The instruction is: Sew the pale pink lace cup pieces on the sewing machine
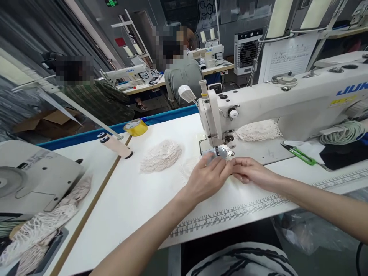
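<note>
My left hand (205,178) and right hand (248,172) meet at the middle of the frame, fingertips pinched together on a small lace piece (189,168), white on the white table (138,199) and hard to make out. It lies just under the needle of the sewing machine (287,99), by the metal plate. A pile of lace pieces (161,155) sits left of my hands, another pile (257,131) behind the needle. Green snips (300,154) lie at the right, yellow tape (136,127) toward upper left
</note>
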Action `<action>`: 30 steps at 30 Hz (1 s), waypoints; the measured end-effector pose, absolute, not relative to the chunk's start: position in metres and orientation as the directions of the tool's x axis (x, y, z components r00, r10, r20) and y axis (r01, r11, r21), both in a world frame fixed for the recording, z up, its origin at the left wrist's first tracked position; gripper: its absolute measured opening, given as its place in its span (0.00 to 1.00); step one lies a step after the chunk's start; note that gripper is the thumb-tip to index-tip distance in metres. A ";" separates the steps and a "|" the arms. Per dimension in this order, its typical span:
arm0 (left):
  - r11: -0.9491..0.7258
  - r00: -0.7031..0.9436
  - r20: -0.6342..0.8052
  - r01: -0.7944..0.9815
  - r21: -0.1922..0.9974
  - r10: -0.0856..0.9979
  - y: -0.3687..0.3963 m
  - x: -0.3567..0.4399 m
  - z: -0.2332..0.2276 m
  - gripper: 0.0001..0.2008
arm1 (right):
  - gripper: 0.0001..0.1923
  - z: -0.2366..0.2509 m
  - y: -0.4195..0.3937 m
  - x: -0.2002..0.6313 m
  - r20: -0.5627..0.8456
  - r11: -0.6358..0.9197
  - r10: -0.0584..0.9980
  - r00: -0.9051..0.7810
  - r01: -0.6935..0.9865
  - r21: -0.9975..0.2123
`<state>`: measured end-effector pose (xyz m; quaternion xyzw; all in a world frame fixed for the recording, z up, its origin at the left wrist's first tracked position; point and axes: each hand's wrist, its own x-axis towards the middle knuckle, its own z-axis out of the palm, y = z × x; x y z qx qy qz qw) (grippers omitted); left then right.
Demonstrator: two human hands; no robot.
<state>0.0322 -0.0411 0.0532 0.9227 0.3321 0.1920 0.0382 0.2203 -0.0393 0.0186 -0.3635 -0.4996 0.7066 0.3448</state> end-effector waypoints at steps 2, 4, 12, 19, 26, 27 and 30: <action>-0.726 0.660 0.314 0.662 0.185 0.682 -0.035 0.028 0.048 0.14 | 0.14 0.019 -0.031 0.225 -0.122 -0.128 0.893 -0.433 0.016 -0.992; -0.713 0.643 0.349 0.692 0.117 0.682 -0.030 0.022 0.042 0.13 | 0.14 0.017 -0.019 0.226 -0.034 0.019 0.929 -0.369 0.137 -0.990; -0.725 0.661 0.398 0.688 0.016 0.636 -0.015 0.005 0.029 0.12 | 0.12 0.004 0.017 0.212 0.093 0.139 0.970 -0.223 0.200 -0.970; -0.683 0.473 0.617 0.715 0.147 0.629 -0.026 0.004 0.054 0.05 | 0.14 0.010 -0.011 0.233 -0.007 0.092 0.943 -0.333 0.282 -0.955; -0.388 0.122 0.444 0.716 0.580 0.888 -0.015 0.025 0.081 0.15 | 0.15 0.015 -0.048 0.240 -0.049 0.066 0.936 -0.348 0.310 -0.948; -0.368 0.115 0.411 0.696 0.617 0.905 -0.015 0.027 0.081 0.15 | 0.15 0.017 -0.053 0.241 -0.048 0.068 0.937 -0.347 0.314 -0.947; -0.320 0.110 0.320 0.595 0.737 0.941 -0.021 0.030 0.076 0.13 | 0.16 0.023 -0.064 0.244 -0.031 0.083 0.945 -0.326 0.331 -0.940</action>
